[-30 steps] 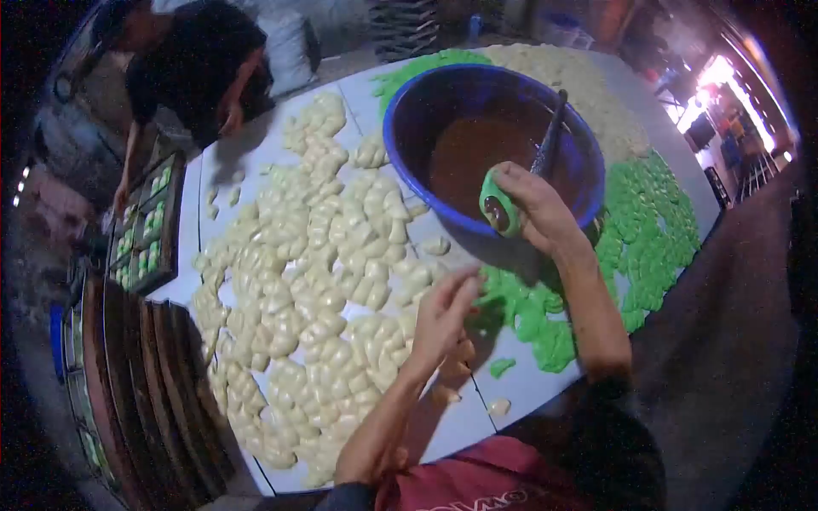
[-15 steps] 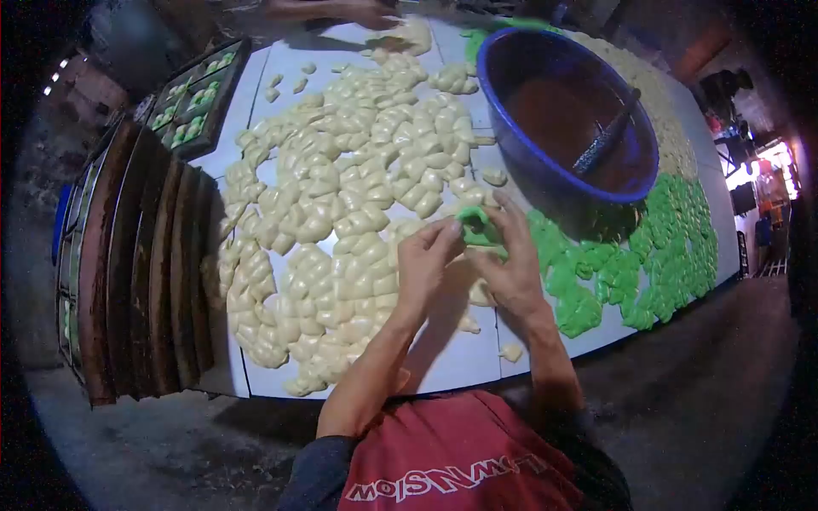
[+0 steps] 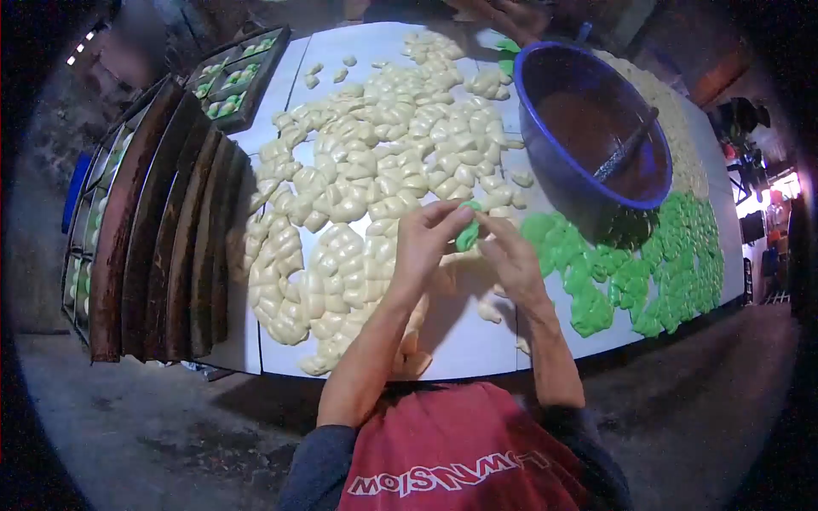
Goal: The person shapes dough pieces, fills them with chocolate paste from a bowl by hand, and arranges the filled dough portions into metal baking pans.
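Between my hands, above the white table (image 3: 452,328), is a small green dough piece (image 3: 468,232), folded over. My left hand (image 3: 423,249) pinches it between thumb and fingers from the left. On its other side, the fingers of my right hand (image 3: 514,266) close on its edge. Underneath and to the left spread many cream-coloured dough pieces (image 3: 345,251), lying close together. Green dough pieces (image 3: 588,302) cover the table to the right of my right hand. A blue tub (image 3: 558,162) holding a brown filling (image 3: 588,119) stands beyond that hand, with a dark-handled utensil (image 3: 626,145) resting in it.
Stacked wooden trays (image 3: 162,230) stand on edge along the table's left side. Behind them, a divided tray (image 3: 241,81) holds green and cream pieces. Another person's hand (image 3: 511,15) shows at the far edge. Small crumbly pieces (image 3: 673,119) lie behind the tub.
The green dough was spread open with dark filling showing; now it is folded between my fingers. My hands have drawn closer together. The whole view has shifted slightly.
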`<state>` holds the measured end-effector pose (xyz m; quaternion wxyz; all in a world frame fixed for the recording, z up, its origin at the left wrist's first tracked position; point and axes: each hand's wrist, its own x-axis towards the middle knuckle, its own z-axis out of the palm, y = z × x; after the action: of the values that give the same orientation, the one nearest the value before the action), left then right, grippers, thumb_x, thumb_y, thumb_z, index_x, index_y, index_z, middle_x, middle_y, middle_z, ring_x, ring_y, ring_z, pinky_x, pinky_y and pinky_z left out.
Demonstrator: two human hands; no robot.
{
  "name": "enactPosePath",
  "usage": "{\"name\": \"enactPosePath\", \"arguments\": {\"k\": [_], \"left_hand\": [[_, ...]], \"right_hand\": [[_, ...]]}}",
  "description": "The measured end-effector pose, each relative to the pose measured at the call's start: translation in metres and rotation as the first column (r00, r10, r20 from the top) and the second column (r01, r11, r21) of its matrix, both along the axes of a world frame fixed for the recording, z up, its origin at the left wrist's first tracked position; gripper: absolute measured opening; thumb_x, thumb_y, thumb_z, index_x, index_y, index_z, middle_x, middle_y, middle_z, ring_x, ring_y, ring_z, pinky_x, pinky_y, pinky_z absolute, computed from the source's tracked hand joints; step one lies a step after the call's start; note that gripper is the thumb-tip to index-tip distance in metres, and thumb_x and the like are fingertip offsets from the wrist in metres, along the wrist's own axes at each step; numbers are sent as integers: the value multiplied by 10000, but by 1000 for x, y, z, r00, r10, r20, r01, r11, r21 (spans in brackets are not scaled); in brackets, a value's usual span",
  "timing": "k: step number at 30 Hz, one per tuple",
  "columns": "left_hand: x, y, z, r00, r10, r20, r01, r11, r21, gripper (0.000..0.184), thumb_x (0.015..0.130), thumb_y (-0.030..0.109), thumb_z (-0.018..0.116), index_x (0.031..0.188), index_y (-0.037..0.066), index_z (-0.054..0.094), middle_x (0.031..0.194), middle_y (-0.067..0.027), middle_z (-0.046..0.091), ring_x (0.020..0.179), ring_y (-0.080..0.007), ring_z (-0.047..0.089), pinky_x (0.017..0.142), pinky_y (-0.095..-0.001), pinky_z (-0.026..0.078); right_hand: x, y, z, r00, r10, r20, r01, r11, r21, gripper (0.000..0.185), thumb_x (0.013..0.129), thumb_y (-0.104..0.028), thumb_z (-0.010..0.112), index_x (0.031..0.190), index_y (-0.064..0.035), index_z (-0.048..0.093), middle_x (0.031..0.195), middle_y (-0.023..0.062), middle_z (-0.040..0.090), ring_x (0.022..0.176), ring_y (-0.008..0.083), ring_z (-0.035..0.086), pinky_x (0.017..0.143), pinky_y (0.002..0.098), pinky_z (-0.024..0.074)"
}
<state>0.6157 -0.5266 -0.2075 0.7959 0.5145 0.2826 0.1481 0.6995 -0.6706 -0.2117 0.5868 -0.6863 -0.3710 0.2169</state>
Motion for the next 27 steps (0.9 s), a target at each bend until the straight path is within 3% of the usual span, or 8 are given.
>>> {"name": "enactPosePath", "arguments": {"k": [8, 9, 12, 13, 17, 21, 25, 27], "left_hand": [[-30, 0, -4, 998, -36, 56, 37, 999, -11, 313, 906, 149, 643, 1179, -1, 612, 1046, -86, 672, 912, -154, 660, 768, -304, 577], [-35, 5, -4, 994, -71, 84, 71, 997, 5, 306, 916, 140, 621, 1187, -1, 609, 1051, -83, 670, 918, -151, 658, 767, -306, 578], [-47, 12, -5, 983, -126, 135, 118, 991, 61, 297, 944, 120, 561, 1212, -3, 599, 1065, -76, 663, 936, -142, 648, 773, -306, 578], [-50, 9, -5, 985, -120, 127, 110, 991, 83, 301, 953, 117, 544, 1223, -4, 594, 1069, -73, 659, 942, -138, 643, 780, -305, 574], [-76, -1, 10, 981, -106, 159, 66, 969, 237, 340, 990, 149, 509, 1271, -36, 562, 1110, -71, 645, 1002, -131, 611, 842, -292, 538], [-101, 9, 13, 951, 27, 309, -129, 940, 315, 306, 953, 139, 592, 1178, -67, 615, 1073, -78, 674, 985, -133, 627, 853, -293, 533], [-142, 37, 51, 942, 295, 160, -305, 952, 37, 225, 882, 120, 694, 1048, -32, 688, 934, -66, 701, 827, -115, 650, 761, -246, 534], [-171, 59, 57, 947, 294, 130, -314, 933, 175, 201, 884, 128, 694, 1008, -31, 701, 905, -60, 703, 807, -109, 650, 756, -249, 534]], "right_hand": [[-20, 24, -13, 970, -165, 180, 101, 942, 321, 367, 832, -64, 696, 1187, -70, 605, 1235, 119, 567, 1088, 219, 554, 911, 332, 470], [-33, 28, -10, 974, -221, 52, 187, 909, 373, 307, 838, -64, 695, 1132, -51, 607, 1193, 121, 598, 1071, 232, 568, 907, 350, 473], [-45, 35, -20, 935, -333, 119, 264, 881, 392, 260, 853, -79, 693, 1096, -39, 609, 1126, 131, 628, 1010, 266, 595, 913, 365, 461], [-42, 38, -23, 879, -382, 286, 280, 899, 337, 211, 855, -104, 703, 1030, -43, 604, 1003, 120, 646, 899, 271, 604, 845, 372, 465], [-50, 62, -18, 804, -451, 387, 230, 837, 496, 131, 880, -166, 684, 925, -78, 598, 828, 60, 613, 768, 226, 544, 723, 350, 432], [-68, 84, -9, 852, -336, 402, 97, 856, 508, 176, 928, -166, 605, 840, -14, 588, 822, 76, 567, 761, 186, 504, 719, 315, 421], [-100, 108, 13, 943, -140, 303, -3, 904, 427, 263, 939, -301, 602, 843, -59, 643, 817, 70, 634, 701, 226, 561, 700, 352, 439], [-121, 127, 31, 923, -73, 377, -100, 903, 419, 273, 926, -326, 618, 944, -58, 667, 906, 102, 668, 751, 245, 605, 707, 352, 471]]}}
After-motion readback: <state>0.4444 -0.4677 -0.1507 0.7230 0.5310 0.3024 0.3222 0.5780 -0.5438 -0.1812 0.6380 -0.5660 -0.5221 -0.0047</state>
